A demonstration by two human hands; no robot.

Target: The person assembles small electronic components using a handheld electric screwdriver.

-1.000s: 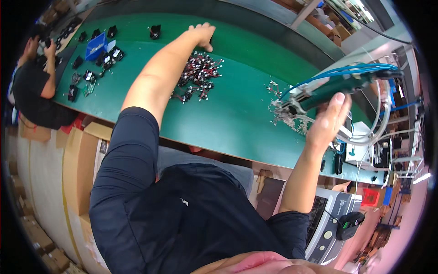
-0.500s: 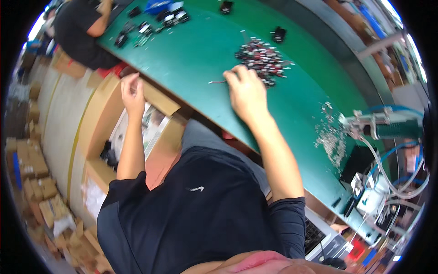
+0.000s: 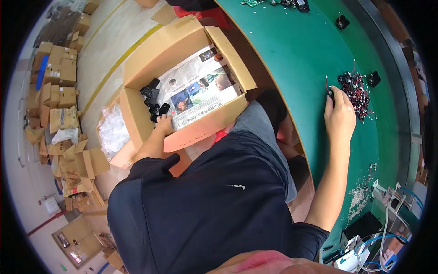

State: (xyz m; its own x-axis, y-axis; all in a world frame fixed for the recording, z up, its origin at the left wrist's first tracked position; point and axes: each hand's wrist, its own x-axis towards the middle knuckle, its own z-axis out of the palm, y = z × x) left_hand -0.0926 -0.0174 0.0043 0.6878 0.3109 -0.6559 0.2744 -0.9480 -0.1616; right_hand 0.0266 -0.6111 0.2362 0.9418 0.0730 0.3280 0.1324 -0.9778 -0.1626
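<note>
My left hand [image 3: 163,125] reaches into an open cardboard box [image 3: 197,119] on my left. Its fingers close on a black plastic part [image 3: 160,111], one of several black parts [image 3: 149,92] lying in the box's corner. Newspaper [image 3: 200,89] lines the bottom. On the green table, my right hand [image 3: 340,112] pinches a small dark part with a thin wire lead [image 3: 326,82] standing up from it; the fingers hide most of it. Right beside that hand lies a pile of small parts with red and black wires [image 3: 355,93].
Single black parts [image 3: 373,79] lie past the pile. Small pale pieces [image 3: 359,201] are scattered nearer me, beside a tubed machine [image 3: 397,201]. Green circuit boards [image 3: 252,2] sit at the table's far end. A bag of clear plastic [image 3: 113,131] and stacked cartons [image 3: 61,68] stand left.
My view has swung left toward the box. The left hand, raised beside the table before, is now down inside the box at the black parts. My right hand stays by the wire pile.
</note>
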